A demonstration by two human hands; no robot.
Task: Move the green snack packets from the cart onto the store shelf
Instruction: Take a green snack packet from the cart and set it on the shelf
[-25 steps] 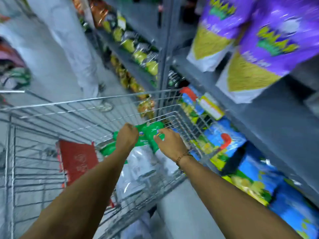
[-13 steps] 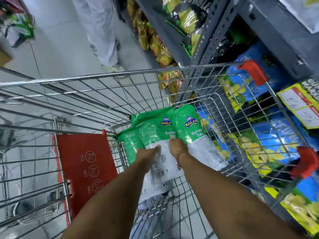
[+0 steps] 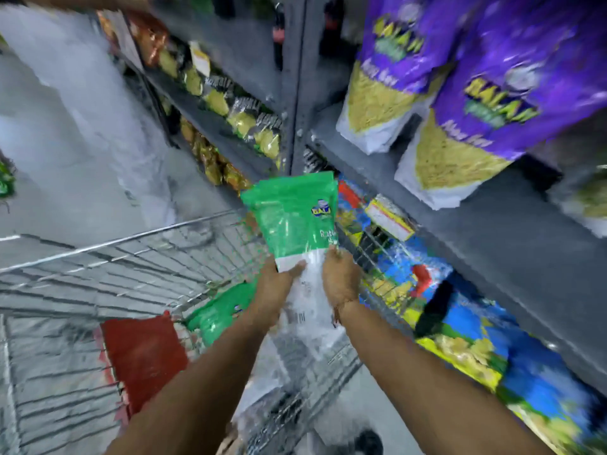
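Near the centre of the frame, a stack of green snack packets (image 3: 294,218) is gripped at its clear lower end by both hands: the left hand (image 3: 275,285) is closed on the left edge, thumb across the front, and the right hand (image 3: 340,279) is clasped on the right edge. The stack is held upright above the wire cart (image 3: 108,257), level with the grey shelf (image 3: 476,231) at the right of the frame. How many packets make up the stack cannot be told, since the whole picture is smeared by motion and the printing is only partly legible. Another green packet (image 3: 216,318) is seen lying in the cart below the left wrist, partly hidden by the forearm, beside a red panel (image 3: 143,351). Purple bags (image 3: 486,93) are cut off at the upper right, and blue packs (image 3: 492,343) at the lower right. Compared with half a second ago, the packets have been lifted out of the basket, where they were lying, and raised toward the shelf.
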